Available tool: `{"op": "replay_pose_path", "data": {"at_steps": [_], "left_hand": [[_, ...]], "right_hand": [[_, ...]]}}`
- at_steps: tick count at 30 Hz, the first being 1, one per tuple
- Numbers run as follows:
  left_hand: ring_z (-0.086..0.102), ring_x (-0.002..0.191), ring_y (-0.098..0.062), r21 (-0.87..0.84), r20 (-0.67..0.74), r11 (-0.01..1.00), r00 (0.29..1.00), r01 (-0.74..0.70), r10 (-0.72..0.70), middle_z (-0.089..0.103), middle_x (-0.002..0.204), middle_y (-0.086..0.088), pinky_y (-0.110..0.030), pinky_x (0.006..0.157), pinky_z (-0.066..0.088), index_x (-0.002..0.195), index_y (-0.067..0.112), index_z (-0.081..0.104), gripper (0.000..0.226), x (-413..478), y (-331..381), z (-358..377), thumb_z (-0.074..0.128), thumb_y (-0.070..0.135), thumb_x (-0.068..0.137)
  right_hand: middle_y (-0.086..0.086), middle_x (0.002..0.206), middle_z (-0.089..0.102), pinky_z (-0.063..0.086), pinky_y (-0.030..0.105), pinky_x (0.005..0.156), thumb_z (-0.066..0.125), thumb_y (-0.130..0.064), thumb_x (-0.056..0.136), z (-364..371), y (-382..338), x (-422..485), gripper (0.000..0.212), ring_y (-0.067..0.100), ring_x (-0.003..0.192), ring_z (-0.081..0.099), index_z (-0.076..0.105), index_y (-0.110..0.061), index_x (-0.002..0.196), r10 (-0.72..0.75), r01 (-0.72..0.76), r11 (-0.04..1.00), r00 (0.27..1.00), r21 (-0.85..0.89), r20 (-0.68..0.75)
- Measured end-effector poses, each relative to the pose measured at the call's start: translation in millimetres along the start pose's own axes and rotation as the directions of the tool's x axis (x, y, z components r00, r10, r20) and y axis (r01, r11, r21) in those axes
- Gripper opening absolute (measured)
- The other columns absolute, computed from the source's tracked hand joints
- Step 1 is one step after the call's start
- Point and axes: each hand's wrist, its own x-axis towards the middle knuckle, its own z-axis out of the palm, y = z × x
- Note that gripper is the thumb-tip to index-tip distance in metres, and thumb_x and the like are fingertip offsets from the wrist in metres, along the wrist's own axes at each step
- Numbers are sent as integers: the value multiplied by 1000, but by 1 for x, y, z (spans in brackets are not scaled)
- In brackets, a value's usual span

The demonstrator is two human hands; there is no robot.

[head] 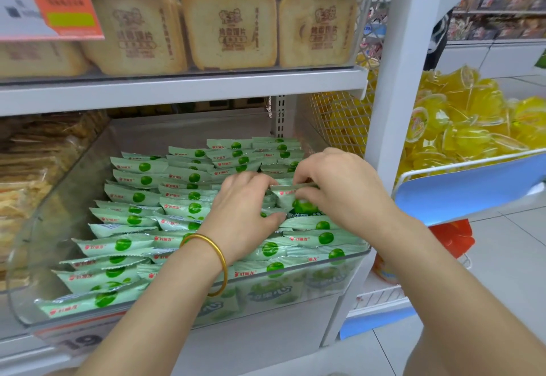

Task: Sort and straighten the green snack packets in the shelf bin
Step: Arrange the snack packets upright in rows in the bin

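Along the front wall of the clear, glossy shelf bin [280,313], the green snack packets [133,198] lie overlapped in slanted rows. They are slick film pillows with crimped, zigzag ends, so a nudge from the bangled wrist could probably slide the front ones askew. At the bin's middle, the left hand [245,207] curls its fingers down among the packets; whether it grips one I cannot tell. Just beyond, the right hand [339,186] pinches a raised packet [288,197] by its top seam. Pulling it could drag neighbours up, and the back rows look tidier.
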Motion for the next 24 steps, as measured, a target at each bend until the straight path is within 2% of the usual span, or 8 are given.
{"op": "replay_pose_path", "data": {"at_steps": [5, 7, 10, 13, 16, 19, 22, 24], "left_hand": [[35, 116, 2, -240, -130, 970, 991, -41, 9, 47, 124, 17, -8, 87, 24, 127, 29, 46, 45, -7, 0, -13, 64, 33, 86], [48, 103, 3, -390, -150, 918, 989, -70, 12, 55, 107, 22, -12, 87, 35, 108, 29, 54, 23, -11, 3, -19, 63, 27, 87], [64, 89, -7, -651, -193, 751, 981, -108, -27, 70, 94, 5, -21, 83, 51, 97, 20, 63, 13, -18, 5, -29, 59, 11, 89], [67, 83, -14, -727, -230, 677, 970, -115, -82, 73, 89, -3, -23, 77, 54, 95, 16, 65, 12, -29, 0, -40, 56, 10, 91], [68, 77, -7, -778, -205, 624, 968, -73, -142, 75, 85, 3, -16, 68, 52, 94, 17, 65, 13, -39, -8, -48, 55, 12, 91], [68, 77, -6, -803, -175, 595, 969, -37, -176, 75, 88, 1, -13, 64, 49, 112, 18, 59, 22, -48, -15, -52, 54, 12, 91], [69, 83, -10, -781, -183, 623, 971, -51, -151, 70, 103, -6, -18, 71, 50, 128, 37, 43, 46, -57, -23, -54, 58, 15, 91], [69, 88, -16, -757, -171, 649, 982, -78, -80, 61, 119, -5, -30, 83, 54, 128, 46, 42, 51, -63, -26, -57, 60, 17, 89]], "right_hand": [[-6, 87, 64, 48, 40, 74, 62, -25, 86, -7, -2, -7, 8, 20, 87, 60, 68, -21, 91, 3, 66, 972, 956, 227, -293], [-7, 86, 65, 50, 38, 73, 61, -23, 84, -10, -5, -7, 12, 16, 85, 60, 69, -18, 90, 13, 137, 935, 909, 328, -418], [-9, 91, 65, 49, 27, 81, 63, -18, 84, -13, -11, -5, 15, 6, 90, 59, 70, -16, 97, 60, 231, 841, 859, 490, -508], [-13, 103, 62, 47, 23, 86, 62, -16, 85, -12, -17, -5, 29, 0, 99, 57, 62, -28, 112, 120, 265, 678, 881, 686, -459], [-17, 109, 59, 42, 16, 75, 59, -18, 87, -8, -21, -5, 34, -3, 84, 54, 59, -38, 115, 80, 254, 524, 936, 813, -343], [-11, 105, 66, 54, 32, 69, 60, -16, 88, -5, -30, -3, 27, 12, 80, 62, 64, -31, 110, 34, 161, 352, 982, 922, -184], [-12, 97, 69, 56, 44, 72, 55, -7, 90, 0, -39, 0, 27, 14, 87, 66, 66, -24, 108, 67, 50, 209, 996, 977, -65], [-6, 96, 70, 56, 40, 69, 53, -5, 91, 4, -42, 2, 29, 16, 84, 65, 66, -23, 109, 86, 18, 161, 996, 987, -32]]}}
